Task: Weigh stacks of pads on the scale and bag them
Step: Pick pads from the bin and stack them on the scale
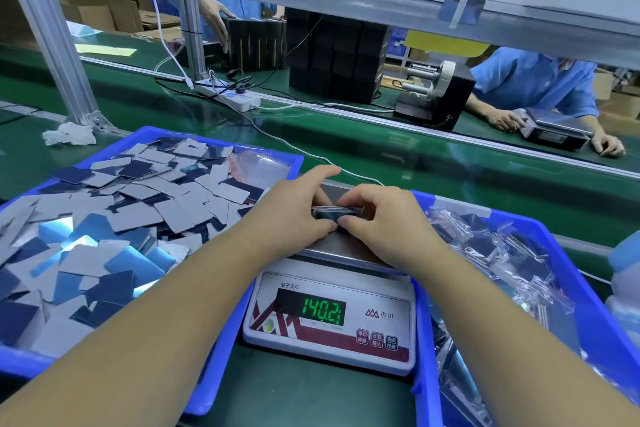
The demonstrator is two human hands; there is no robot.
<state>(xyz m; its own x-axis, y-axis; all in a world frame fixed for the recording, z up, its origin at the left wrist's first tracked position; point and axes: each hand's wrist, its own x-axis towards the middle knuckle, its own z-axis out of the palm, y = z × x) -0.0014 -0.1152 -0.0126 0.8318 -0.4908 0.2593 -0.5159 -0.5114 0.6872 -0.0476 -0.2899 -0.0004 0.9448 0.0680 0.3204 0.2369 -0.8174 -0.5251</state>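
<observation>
Weighing step: left hand [298, 208] and right hand [384, 218] both pinch the stack [334, 213] between them on the scale [332, 315] (display lit); next likely lifting it for bagging

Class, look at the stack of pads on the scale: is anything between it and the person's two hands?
No. Both the left hand and the right hand already hold the stack of pads on the scale; nothing visible lies between.

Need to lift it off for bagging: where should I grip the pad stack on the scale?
Grip the pad stack by its two short ends, coming from left and right, as the left hand and right hand do now. It lies flat on the scale platter, so only its thin edges are exposed.
</observation>
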